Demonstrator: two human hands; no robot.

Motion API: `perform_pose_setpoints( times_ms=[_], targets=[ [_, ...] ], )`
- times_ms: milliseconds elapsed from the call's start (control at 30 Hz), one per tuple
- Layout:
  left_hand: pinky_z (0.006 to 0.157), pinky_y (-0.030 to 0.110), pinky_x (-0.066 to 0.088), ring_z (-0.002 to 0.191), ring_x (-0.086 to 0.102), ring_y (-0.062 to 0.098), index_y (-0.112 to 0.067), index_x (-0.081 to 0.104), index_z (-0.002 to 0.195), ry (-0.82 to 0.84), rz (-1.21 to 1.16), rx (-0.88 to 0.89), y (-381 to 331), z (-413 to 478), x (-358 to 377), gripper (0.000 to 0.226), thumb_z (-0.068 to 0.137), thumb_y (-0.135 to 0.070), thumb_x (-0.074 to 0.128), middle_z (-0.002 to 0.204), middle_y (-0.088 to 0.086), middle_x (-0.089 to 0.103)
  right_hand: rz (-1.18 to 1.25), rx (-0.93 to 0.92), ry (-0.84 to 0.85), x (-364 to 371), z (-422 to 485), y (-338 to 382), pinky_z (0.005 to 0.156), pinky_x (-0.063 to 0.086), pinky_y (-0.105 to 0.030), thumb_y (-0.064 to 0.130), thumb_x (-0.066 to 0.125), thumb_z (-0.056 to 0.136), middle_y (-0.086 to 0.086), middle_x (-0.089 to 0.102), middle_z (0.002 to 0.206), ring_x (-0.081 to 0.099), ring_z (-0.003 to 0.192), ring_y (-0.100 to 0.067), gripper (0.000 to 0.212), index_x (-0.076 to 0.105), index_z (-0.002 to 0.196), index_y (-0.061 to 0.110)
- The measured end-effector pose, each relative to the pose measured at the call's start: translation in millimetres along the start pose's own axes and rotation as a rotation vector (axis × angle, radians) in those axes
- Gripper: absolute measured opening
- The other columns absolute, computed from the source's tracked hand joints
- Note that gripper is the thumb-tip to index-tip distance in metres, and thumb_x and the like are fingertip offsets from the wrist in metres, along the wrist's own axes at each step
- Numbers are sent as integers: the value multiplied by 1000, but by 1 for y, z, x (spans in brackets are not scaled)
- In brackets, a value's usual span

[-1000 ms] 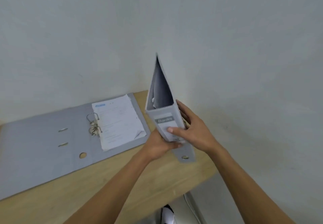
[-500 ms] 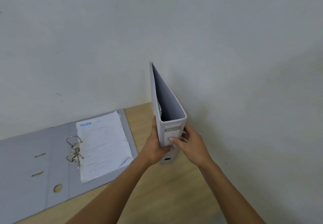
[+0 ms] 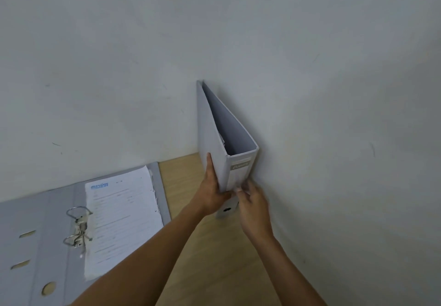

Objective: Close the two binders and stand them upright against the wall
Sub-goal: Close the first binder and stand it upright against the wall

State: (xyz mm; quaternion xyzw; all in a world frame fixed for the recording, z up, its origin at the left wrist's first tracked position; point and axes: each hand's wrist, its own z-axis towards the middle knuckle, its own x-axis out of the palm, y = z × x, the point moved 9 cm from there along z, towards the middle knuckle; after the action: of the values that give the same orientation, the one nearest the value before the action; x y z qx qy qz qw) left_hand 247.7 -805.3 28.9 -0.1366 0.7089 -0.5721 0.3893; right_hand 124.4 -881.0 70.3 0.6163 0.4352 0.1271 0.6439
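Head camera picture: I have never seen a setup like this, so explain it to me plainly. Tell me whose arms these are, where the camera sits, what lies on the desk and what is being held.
There is no machine here. A person wears one wide-angle camera on the head, looking forward and down, so the two bare arms reaching in from below are their own. The left hand lies flat on the side of a closed grey binder, and the right hand, blurred, is at the lower part of its spine. That binder stands upright in the corner where two walls meet, on a wooden desk. To the left a second, open binder lies flat, its metal rings showing and a stack of printed sheets on its right half.
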Motion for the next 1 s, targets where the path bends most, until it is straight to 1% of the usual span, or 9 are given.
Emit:
perform_pose_setpoints(
  times_ms=[67, 200, 300, 400, 467, 567, 667, 767, 1000],
  targets=[
    [113, 50, 42, 145, 39, 26, -28, -27, 155, -16, -7, -20, -2, 0, 4, 134, 73, -49, 77, 162, 8, 30, 29, 8, -26, -6, 2, -4, 93, 50, -20, 22, 48, 102, 1, 65, 132, 62, 123, -15, 40, 56, 141, 22],
    [116, 52, 38, 148, 34, 28, -33, -29, 154, -37, -13, -28, -9, 1, 13, 129, 75, -55, 71, 164, 6, 26, 87, 13, -54, -12, -2, -5, 96, 49, -16, 16, 51, 101, 6, 58, 142, 59, 126, -8, 49, 45, 150, 23],
    [118, 53, 36, 149, 32, 29, -42, -32, 147, -27, -3, -36, -11, 4, 18, 125, 77, -50, 71, 165, 7, 23, 115, 11, -62, -16, -1, -6, 106, 52, -34, 14, 53, 101, 3, 55, 148, 58, 131, -12, 53, 42, 152, 23],
    [114, 54, 40, 147, 36, 32, -46, -33, 146, -1, 5, -62, -8, 3, 19, 127, 77, -48, 73, 165, 5, 24, 111, 15, -62, -18, 0, -8, 108, 51, -40, 15, 54, 101, 1, 54, 149, 57, 133, -16, 53, 42, 152, 22],
    [115, 53, 39, 148, 34, 31, -37, -32, 151, 9, 9, -68, -8, 3, 18, 130, 77, -46, 75, 166, 4, 21, 112, 16, -49, -17, 0, -8, 107, 51, -39, 15, 54, 100, 0, 53, 151, 56, 134, -18, 55, 40, 153, 22],
    [118, 53, 34, 152, 26, 31, -29, -30, 154, 12, 26, -84, -10, 3, 17, 133, 75, -47, 75, 168, 4, 15, 109, 17, -31, -16, -1, -5, 104, 48, -31, 16, 54, 101, 2, 50, 152, 54, 135, -16, 56, 38, 154, 22],
    [118, 55, 34, 153, 23, 31, -28, -25, 156, -5, 39, -112, -10, 1, 13, 134, 73, -43, 79, 168, 4, 13, 116, 24, -23, -17, -2, -5, 104, 48, -31, 17, 55, 100, 1, 51, 152, 54, 135, -16, 56, 38, 154, 22],
    [119, 52, 34, 154, 21, 30, -27, -20, 157, -16, 66, -134, -7, -4, 9, 130, 77, -28, 82, 169, 5, 13, 136, 54, -34, -18, -4, -7, 103, 50, -34, 17, 56, 100, 0, 49, 153, 55, 134, -20, 56, 38, 153, 21],
    [116, 51, 38, 151, 29, 33, -25, -4, 161, -1, 76, -115, -11, -21, 0, 113, 83, -17, 78, 169, 4, 13, 115, 92, -23, -6, -18, -8, 93, 48, -26, 18, 57, 100, -2, 47, 153, 56, 132, -21, 56, 37, 152, 18]
  ],
)
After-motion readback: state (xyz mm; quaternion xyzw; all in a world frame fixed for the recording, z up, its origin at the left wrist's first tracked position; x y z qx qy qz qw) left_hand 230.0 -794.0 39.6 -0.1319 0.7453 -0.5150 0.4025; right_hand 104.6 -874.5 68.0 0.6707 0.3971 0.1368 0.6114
